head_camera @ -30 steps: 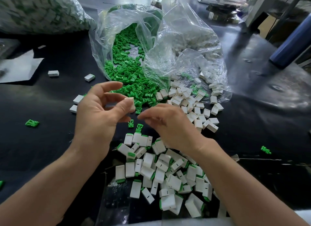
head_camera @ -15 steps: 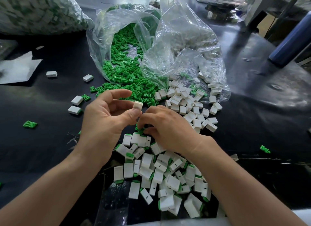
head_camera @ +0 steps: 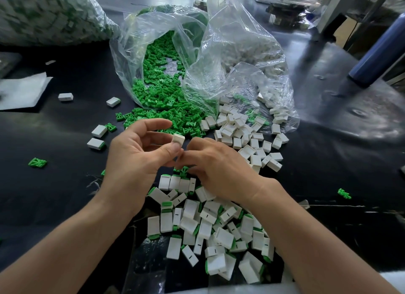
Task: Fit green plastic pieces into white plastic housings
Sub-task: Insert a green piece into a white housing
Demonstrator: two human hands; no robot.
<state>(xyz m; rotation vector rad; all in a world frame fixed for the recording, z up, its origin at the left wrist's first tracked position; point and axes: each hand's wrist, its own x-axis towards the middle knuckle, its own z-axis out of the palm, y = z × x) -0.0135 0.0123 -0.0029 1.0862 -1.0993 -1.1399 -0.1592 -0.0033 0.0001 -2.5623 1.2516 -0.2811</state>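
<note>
**Holding a small white rectangular plastic housing (head_camera: 178, 139) ready for its green piece**

Pinching this housing between the thumb and the fingers of the left hand (head_camera: 140, 155), lifted above the black glossy worktop (head_camera: 54, 195), with the index finger arching free over it. Curling the fingers of the right hand (head_camera: 219, 168) just beside the left thumb, the tips touching it or almost touching it. Not being able to tell what is lying inside those fingers, because of the knuckles hiding it. Seeing one small green plastic piece (head_camera: 183, 170) just below the two hands, but not being able to say whether it is gripped or only lying on the worktop.

Judging the step in hand as the joining itself: presenting a green piece to the open end of the housing. Probably calling next for turning the mouth of the housing toward the right fingertips, lining up the piece squarely, then pressing it until sitting flush. Taking as the model the heap of finished white housings with green edges (head_camera: 208, 223), lying close to the body, under the wrists.

Drawing supplies from farther away: loose green pieces (head_camera: 166, 109) spilling out of a clear crumpled plastic bag (head_camera: 131, 41), and empty white housings (head_camera: 241, 136) spreading from a second clear bag (head_camera: 252, 63) to the right of it. Needing care with orientation, the parts being small and, by judgement, easy to push in crooked.
</note>
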